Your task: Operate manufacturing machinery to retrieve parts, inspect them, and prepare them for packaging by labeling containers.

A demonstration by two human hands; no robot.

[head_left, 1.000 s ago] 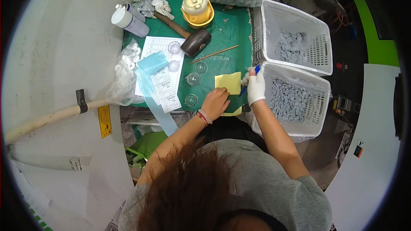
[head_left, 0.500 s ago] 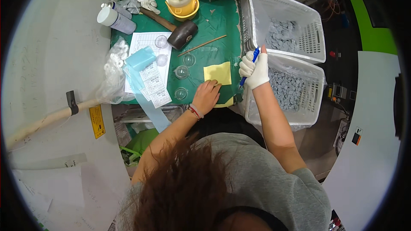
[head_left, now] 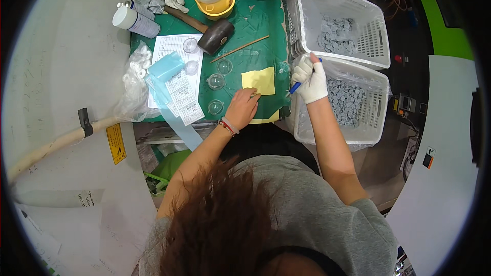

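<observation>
My bare left hand (head_left: pixel 243 106) lies on the green-covered table with its fingers stretched out, fingertips on the near edge of a small yellow paper (head_left: pixel 258 81). A bracelet circles that wrist. My right hand (head_left: pixel 313 83) wears a white glove whose thumb end leaves skin bare. It is closed around a blue pen (head_left: pixel 294 88), held at a slant beyond the table's right edge, over the rim of the nearer white basket (head_left: pixel 377 117). The pen's lower end points toward the table, apart from the paper; its middle is hidden by the fingers.
Left of the paper are several clear round cups (head_left: pixel 216 81), a thin stick (head_left: pixel 240 48), a black-headed mallet (head_left: pixel 217 36), printed sheets (head_left: pixel 183 97) and a yellow jug (head_left: pixel 212 0). Another white basket (head_left: pixel 302 18) stands behind the nearer one; both hold grey pieces. Spray cans (head_left: pixel 135 22) stand at left.
My right hand has shifted slightly right with the pen, which now leans more toward the horizontal. My left fingers have slid a little left along the paper's edge. The whole view has shifted slightly.
</observation>
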